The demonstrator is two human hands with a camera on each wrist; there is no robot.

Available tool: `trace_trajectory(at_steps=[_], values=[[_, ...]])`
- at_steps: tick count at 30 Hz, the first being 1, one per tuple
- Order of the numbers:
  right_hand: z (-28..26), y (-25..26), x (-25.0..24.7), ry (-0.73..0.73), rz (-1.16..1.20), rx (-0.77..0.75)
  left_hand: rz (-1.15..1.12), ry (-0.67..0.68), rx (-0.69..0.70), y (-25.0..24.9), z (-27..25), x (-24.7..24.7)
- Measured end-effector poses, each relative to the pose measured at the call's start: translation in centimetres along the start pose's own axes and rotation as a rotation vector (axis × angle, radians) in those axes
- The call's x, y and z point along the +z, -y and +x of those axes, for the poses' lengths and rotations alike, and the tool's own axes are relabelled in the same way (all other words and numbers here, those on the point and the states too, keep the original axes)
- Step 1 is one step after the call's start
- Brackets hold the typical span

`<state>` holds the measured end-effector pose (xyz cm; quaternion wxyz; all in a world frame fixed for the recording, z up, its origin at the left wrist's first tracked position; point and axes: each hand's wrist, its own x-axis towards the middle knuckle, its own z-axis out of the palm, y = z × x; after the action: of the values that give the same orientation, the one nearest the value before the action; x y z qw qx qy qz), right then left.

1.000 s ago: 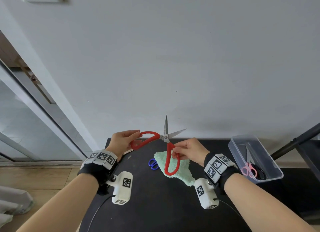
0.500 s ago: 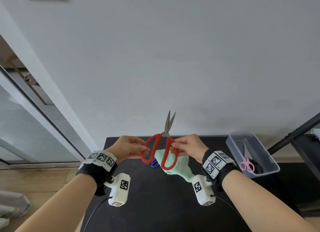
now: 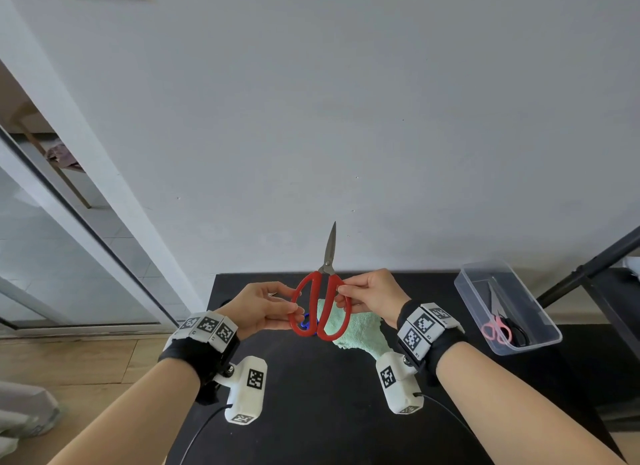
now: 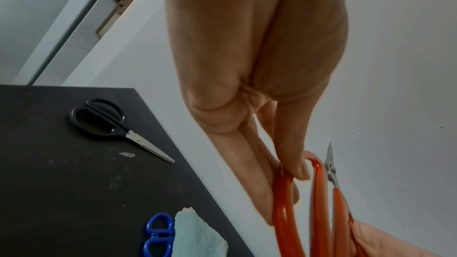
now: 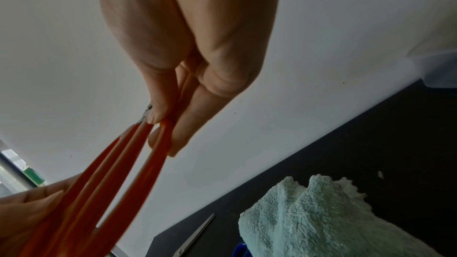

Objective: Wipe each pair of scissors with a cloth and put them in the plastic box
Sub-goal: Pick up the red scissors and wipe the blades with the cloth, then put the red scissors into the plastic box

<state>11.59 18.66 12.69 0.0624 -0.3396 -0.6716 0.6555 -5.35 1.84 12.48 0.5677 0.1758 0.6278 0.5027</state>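
Note:
Red-handled scissors (image 3: 322, 300) (image 4: 319, 192) (image 5: 118, 163) stand blades up and closed above the black table (image 3: 311, 412). My left hand (image 3: 266, 307) pinches the left handle loop and my right hand (image 3: 363, 293) pinches the right one. A mint green cloth (image 3: 356, 329) (image 5: 321, 220) (image 4: 195, 235) lies on the table beneath them. Blue-handled scissors (image 3: 306, 324) (image 4: 158, 235) peek out from under the cloth's left side. Black-handled scissors (image 4: 111, 122) lie on the table at the left, seen only in the left wrist view.
A clear plastic box (image 3: 509, 305) at the table's right edge holds pink-handled scissors (image 3: 497, 329) and a black-handled pair. A dark stand pole (image 3: 588, 270) slants at the far right. A white wall rises behind the table.
The red scissors' blades, spread wide a second ago, have closed as both hands brought the handle loops together. The scissors now point straight up.

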Motion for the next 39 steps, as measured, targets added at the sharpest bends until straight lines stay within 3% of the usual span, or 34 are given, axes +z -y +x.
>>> trace_trajectory(at_steps=[5,10,18,31,39], values=[[0.3,-0.4,0.3,-0.048,-0.051,-0.002,-0.028,0.009,-0.008,0.3,0.5,0.4],[0.5,-0.9,0.3,-0.200,-0.208,-0.030,-0.047,0.051,-0.007,-0.2,1.7,1.6],[-1.7,-1.9,-3.1,-0.257,-0.365,0.035,-0.015,0.160,-0.020,-1.2,4.6,7.4],[-6.2,-6.5,-16.5,-0.411,-0.456,0.198,0.207,0.308,-0.034,-1.4,10.6,21.7],[-6.5,-9.8,-26.5,-0.420,-0.500,0.323,0.281,0.167,-0.086,-0.5,15.7,29.4]])
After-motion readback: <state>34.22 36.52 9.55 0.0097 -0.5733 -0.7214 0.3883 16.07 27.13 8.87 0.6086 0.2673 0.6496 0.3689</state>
